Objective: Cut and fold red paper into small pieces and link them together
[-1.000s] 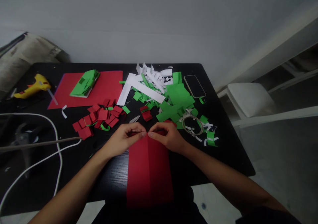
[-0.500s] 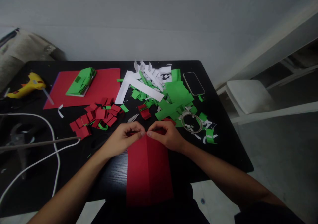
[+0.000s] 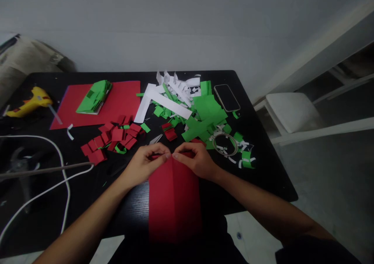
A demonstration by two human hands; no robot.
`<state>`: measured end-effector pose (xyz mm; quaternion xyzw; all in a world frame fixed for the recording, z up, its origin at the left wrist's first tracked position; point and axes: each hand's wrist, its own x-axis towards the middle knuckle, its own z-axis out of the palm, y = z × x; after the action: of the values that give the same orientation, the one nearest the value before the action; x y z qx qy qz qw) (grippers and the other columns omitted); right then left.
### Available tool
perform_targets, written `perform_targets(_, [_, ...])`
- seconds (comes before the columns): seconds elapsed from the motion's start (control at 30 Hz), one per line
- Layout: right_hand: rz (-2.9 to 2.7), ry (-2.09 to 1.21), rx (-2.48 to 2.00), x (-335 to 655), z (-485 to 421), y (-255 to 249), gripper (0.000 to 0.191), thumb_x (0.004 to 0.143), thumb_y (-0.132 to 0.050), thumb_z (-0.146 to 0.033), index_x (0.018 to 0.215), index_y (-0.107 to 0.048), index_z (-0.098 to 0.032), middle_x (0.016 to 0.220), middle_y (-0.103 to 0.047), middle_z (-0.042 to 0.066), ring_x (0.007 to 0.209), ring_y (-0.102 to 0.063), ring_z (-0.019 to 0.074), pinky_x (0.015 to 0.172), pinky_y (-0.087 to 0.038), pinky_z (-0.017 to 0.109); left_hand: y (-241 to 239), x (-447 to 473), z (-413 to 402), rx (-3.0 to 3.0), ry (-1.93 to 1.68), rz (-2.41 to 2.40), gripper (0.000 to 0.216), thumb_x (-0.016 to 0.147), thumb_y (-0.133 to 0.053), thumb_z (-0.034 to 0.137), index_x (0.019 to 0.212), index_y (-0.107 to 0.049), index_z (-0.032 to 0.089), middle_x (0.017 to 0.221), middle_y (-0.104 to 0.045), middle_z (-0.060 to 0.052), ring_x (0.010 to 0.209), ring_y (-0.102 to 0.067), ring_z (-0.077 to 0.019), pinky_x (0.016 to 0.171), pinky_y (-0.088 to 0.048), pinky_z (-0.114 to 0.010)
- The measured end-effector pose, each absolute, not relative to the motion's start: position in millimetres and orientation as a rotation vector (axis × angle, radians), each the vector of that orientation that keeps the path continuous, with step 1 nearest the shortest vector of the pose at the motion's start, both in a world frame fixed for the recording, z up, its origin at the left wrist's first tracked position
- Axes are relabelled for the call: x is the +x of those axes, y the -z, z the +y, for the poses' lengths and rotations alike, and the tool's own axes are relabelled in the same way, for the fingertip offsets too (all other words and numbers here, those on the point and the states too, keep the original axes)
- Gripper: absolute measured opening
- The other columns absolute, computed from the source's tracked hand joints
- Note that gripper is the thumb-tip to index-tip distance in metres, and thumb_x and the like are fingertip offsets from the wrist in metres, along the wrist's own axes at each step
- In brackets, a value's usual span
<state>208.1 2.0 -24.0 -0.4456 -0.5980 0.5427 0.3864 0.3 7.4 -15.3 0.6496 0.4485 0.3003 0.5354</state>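
Note:
A red paper sheet (image 3: 174, 201) with a lengthwise crease lies at the near edge of the black table (image 3: 263, 178) and hangs over it toward me. My left hand (image 3: 146, 163) pinches the sheet's far edge just left of the crease. My right hand (image 3: 195, 160) pinches the same edge just right of it. The fingertips of both hands almost meet at the crease.
Small red squares (image 3: 112, 137) lie to the left, green and white scraps (image 3: 201, 116) behind my hands. A tape ring (image 3: 224, 144), a phone (image 3: 227, 97), a large red sheet (image 3: 117, 100) under a green stack (image 3: 95, 96), a yellow glue gun (image 3: 27, 102), a white cable (image 3: 62, 166). White chair (image 3: 292, 112) at right.
My hands stay pinched at the top of the crease with almost no movement. The view has shifted slightly.

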Motion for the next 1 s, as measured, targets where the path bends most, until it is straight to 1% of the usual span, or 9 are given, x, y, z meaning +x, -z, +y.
perform_targets(0.67, [-1.448,-1.316,-1.201,205,-2,23,0.013,0.084,-0.071,-0.03,0.079,-0.075,-0.019,0.081,-0.078,0.002,0.079,-0.071,0.0189,0.078,-0.053,0.029,17,10,3,1.53,-0.813,1.163,0.018,0.091,-0.066,0.033,0.085,-0.074,0.017,0.079,-0.072,-0.002,0.076,-0.065,-0.0151,0.071,-0.05,-0.023])
perform_targets(0.9, [-1.429,-1.303,-1.211,203,-2,24,0.014,0.084,-0.071,-0.031,0.078,-0.075,-0.019,0.08,-0.078,0.002,0.078,-0.071,0.0186,0.078,-0.054,0.029,15,13,0,1.512,-0.851,1.165,0.02,0.092,-0.065,0.033,0.082,-0.072,0.017,0.077,-0.07,-0.001,0.072,-0.062,-0.0141,0.067,-0.049,-0.023])
perform_targets(1.0, [-1.411,-1.305,-1.217,203,-2,24,0.014,0.084,-0.071,-0.032,0.078,-0.075,-0.019,0.08,-0.077,0.002,0.078,-0.071,0.0185,0.077,-0.055,0.029,16,12,0,1.476,-0.844,1.162,0.021,0.091,-0.066,0.035,0.083,-0.073,0.017,0.077,-0.07,-0.001,0.073,-0.063,-0.0144,0.067,-0.049,-0.023])
